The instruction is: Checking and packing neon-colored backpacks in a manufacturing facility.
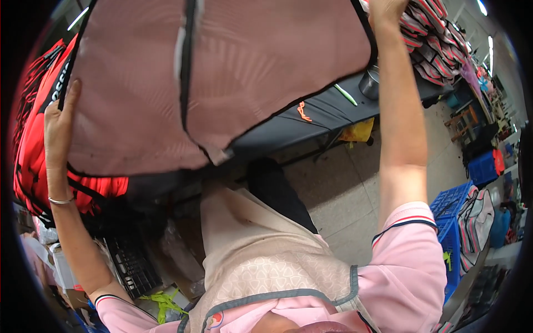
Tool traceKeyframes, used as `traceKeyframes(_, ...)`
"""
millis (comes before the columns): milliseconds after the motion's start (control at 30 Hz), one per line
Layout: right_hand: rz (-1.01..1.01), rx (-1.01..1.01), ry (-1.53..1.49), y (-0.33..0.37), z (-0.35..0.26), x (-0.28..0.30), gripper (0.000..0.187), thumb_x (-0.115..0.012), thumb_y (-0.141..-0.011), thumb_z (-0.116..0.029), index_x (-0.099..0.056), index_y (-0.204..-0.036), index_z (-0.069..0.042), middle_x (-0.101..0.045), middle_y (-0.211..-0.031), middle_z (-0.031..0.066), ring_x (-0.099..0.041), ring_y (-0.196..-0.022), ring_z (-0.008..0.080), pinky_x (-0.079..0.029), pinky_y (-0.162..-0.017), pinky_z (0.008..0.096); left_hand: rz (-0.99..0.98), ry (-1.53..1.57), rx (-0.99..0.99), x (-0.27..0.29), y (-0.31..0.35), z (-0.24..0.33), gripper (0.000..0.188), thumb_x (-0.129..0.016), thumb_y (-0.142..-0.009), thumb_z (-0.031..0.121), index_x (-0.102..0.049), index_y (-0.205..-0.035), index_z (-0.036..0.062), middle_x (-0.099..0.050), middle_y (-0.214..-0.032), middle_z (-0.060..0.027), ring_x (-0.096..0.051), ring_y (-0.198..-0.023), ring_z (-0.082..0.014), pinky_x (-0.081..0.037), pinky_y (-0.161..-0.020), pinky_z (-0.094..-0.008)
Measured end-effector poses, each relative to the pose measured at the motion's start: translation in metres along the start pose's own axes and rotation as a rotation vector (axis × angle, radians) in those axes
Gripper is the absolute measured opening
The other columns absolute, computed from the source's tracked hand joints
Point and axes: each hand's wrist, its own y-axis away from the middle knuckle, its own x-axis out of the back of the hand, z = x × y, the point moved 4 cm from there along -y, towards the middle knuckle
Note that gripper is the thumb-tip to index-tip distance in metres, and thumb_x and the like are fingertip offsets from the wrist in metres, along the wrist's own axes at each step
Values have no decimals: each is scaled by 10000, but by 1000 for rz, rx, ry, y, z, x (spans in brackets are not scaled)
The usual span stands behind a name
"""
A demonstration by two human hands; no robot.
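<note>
A large dusty-pink fabric panel (272,61) with black bound edges is spread up in front of me. A black strip (187,66) runs down its middle to a loose end at the lower edge. My left hand (59,130) grips the panel's left edge, its thumb lying on the near face and its other fingers mostly hidden. At the upper right, my right hand (387,11) is closed at the panel's right edge, partly cut off by the picture's top. The panel hangs over a dark worktable (266,136) and hides much of it.
Red bags (36,127) are piled at left. On the table lie a metal cup (370,83), a slim green tool (346,95) and an orange item (303,112). Striped fabric (436,44) is heaped at far right. Blue crates (452,222) stand on the floor at right.
</note>
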Motion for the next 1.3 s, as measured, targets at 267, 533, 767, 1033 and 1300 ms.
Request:
traceKeyframes(267, -135, -152, 302, 157, 215, -11, 220, -561, -863, -181, -695, -773, -31, -693, -773, 188, -697, -785, 363, -534, -745, 443, -80, -105, 121, -83, -8, -110, 604, -650, -911, 466, -585, -645, -73, -459, -561, -49, -398, -545, -113, -347, -478, -352)
traceKeyframes(533, -517, 30, 695, 237, 239, -62, 421, -756, -776, -391, -676, -973, -27, -604, -1011, 170, -591, -976, 341, -502, -827, 443, -70, 81, 14, -171, 81, -104, 351, -507, -993, 96, -550, -1295, -80, -596, -1304, -194, -545, -1235, -282, -388, -1065, -341)
traceKeyframes(767, -562, -78, 685, 227, 242, -77, 334, -756, -785, -168, -615, -1030, 10, -578, -1060, 202, -592, -1006, 383, -506, -858, 470, 299, -47, -163, -151, 266, -12, 241, -550, -970, 40, -585, -1175, -83, -579, -1229, -207, -559, -1137, -319, -426, -997, -415)
traceKeyframes(1033, -737, -310, 637, 220, 200, -26, 386, -720, -695, -240, -724, -1001, -5, -708, -975, 190, -686, -910, 357, -539, -817, 422, 455, 877, 759, -199, 306, -26, 467, -623, -946, 127, -419, -1314, -76, -486, -1268, -129, -478, -1155, -192, -371, -1034, -329)
traceKeyframes(1300, -835, -469, -46, 259, 104, -18, 106, -678, -877, -35, -641, -964, 14, -640, -855, 27, -569, -704, 68, -484, -592, 224, 245, 1187, 754, -202, 304, -73, 488, -740, -807, -26, -510, -1236, -71, -609, -1158, -123, -580, -1077, -174, -449, -944, -286)
